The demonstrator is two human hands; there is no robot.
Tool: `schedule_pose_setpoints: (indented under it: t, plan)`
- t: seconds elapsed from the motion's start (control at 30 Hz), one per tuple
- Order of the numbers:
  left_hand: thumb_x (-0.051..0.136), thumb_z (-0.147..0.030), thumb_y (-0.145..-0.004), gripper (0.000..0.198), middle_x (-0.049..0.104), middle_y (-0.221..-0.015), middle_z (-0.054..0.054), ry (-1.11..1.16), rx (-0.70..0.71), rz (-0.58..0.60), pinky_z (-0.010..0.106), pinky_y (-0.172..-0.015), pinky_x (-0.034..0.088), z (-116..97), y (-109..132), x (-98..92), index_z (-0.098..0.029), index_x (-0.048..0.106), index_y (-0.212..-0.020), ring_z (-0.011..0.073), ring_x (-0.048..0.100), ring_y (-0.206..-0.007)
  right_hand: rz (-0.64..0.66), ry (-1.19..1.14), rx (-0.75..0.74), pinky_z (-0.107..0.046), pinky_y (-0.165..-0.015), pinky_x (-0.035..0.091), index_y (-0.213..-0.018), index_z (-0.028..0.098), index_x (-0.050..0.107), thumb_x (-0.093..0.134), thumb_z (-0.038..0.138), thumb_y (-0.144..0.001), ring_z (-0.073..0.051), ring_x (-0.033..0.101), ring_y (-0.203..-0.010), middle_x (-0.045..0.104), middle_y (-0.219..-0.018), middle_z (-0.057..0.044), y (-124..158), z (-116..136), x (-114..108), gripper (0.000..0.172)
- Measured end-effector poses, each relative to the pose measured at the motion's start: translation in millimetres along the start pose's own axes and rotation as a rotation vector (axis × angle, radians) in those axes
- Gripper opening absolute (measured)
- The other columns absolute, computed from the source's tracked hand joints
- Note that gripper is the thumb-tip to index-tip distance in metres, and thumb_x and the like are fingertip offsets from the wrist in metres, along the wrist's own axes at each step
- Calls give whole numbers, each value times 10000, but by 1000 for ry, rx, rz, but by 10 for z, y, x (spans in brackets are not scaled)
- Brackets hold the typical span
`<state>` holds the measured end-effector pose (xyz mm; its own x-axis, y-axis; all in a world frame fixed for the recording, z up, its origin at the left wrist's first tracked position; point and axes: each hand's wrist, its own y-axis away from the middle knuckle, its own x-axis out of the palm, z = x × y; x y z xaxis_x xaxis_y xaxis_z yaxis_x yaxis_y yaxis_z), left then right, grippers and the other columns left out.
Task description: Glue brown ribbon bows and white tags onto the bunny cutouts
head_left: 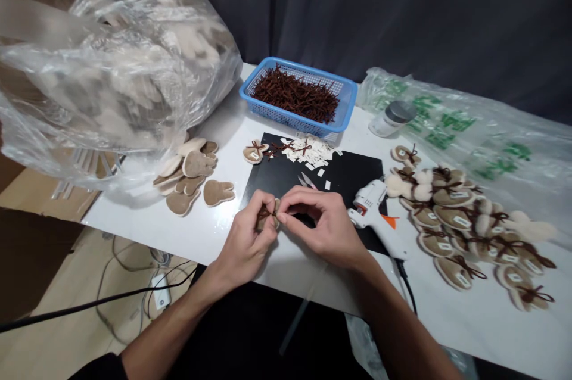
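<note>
Near the table's front edge, my left hand [250, 240] is closed around a small brown plush piece [263, 220] with a dark brown bow on it. From the right, my right hand [324, 225] pinches at the same piece, thumb and forefinger together at its edge; whether anything small is between those fingertips is hidden. Beyond the hands, a black mat [357, 171] bears a heap of small white labels [313, 150], scissors [307, 181] and loose brown bows. A white glue gun [379, 219] lies right of my right hand.
Plain plush pieces [196, 164] lie at left, and several with bows and labels [456, 219] at right. Behind are a blue basket [290, 113] of brown bows, a jar [391, 120] and a large plastic bag [134, 70]. The gun's cable [407, 287] crosses the front edge.
</note>
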<state>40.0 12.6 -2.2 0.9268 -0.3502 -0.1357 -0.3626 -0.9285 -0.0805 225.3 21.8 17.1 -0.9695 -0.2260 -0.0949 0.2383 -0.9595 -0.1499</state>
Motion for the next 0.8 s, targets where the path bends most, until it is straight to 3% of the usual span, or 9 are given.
schedule_pose_setpoints:
  t: [0.2, 0.43, 0.8]
  plan:
    - [495, -355, -1110, 150, 435, -854, -48, -8, -7, -29, 268, -647, 337, 12, -8, -6, -255, 453, -1006, 142, 372, -707, -11, -39, 53, -267, -751, 604, -850, 212, 782, 781, 189, -902, -161, 717, -794, 748, -869, -24, -19, -36, 23, 57]
    - [508, -355, -1103, 151, 394, -809, -64, -1, -63, -29, 269, -609, 312, 21, -17, 8, -262, 438, -1006, 140, 346, -668, -55, 101, -22, -267, -665, 541, -862, 224, 780, 755, 173, -924, -143, 664, -724, 744, -844, -8, -26, -41, 47, 84]
    - [502, -311, -1100, 123, 453, -880, -45, -33, -15, -1, 284, -691, 359, -4, -17, -5, -255, 453, -1002, 147, 398, -743, 2, 56, 25, -270, -711, 523, -864, 210, 711, 684, 209, -969, -146, 649, -775, 707, -874, -18, -10, -17, 32, 109]
